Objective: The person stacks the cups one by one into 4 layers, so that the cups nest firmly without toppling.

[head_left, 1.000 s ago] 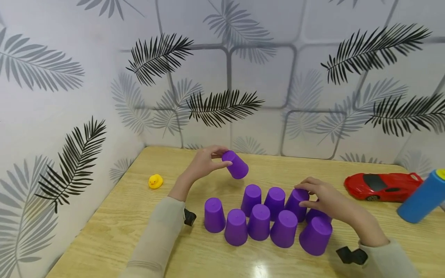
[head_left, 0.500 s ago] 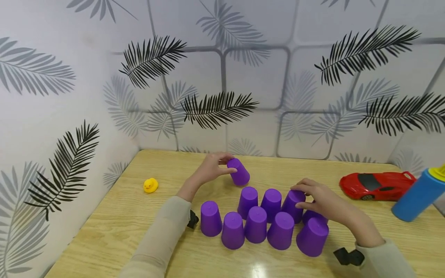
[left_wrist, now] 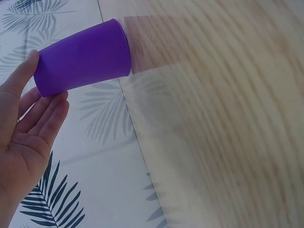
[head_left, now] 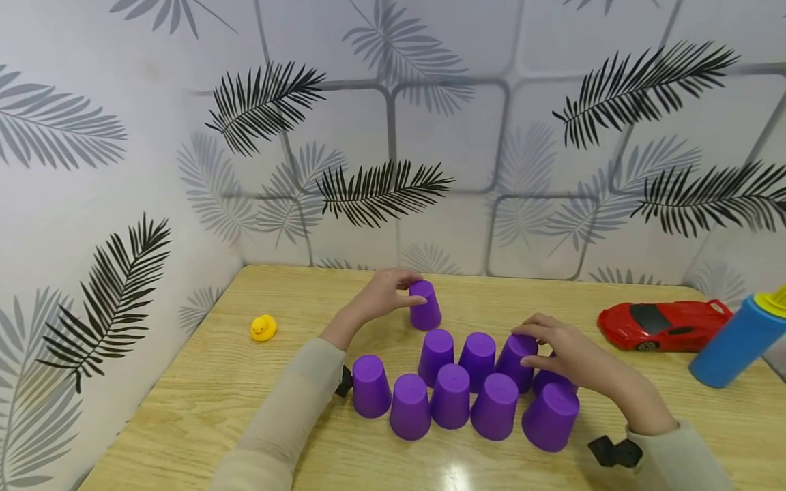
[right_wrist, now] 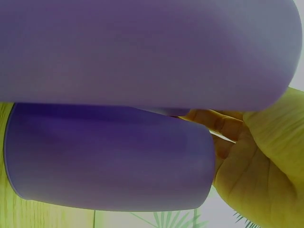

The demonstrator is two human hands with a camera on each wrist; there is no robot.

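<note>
My left hand (head_left: 387,294) pinches an upside-down purple cup (head_left: 426,312) near its closed end, behind the other cups. In the left wrist view, thumb and fingers of that hand (left_wrist: 31,133) hold the narrow end of the cup (left_wrist: 83,59), its rim right at the wooden tabletop. My right hand (head_left: 568,351) grips another upside-down purple cup (head_left: 513,361) in the back row, thumb on the near side. Several more purple cups (head_left: 451,399) stand upside down around it in two uneven rows. The right wrist view shows a large cup (right_wrist: 142,47) partly hiding the right hand (right_wrist: 251,175).
A yellow toy duck (head_left: 264,328) sits at the left of the wooden table (head_left: 202,409). At the right are a red toy car (head_left: 663,326) and a tilted blue bottle (head_left: 733,344) with a yellow top. A leaf-patterned wall (head_left: 448,232) rises behind the table.
My left hand has brought its cup down and slightly right, turning it from tilted to nearly upright at the tabletop. The right hand keeps its hold on its cup. The head view has shifted slightly.
</note>
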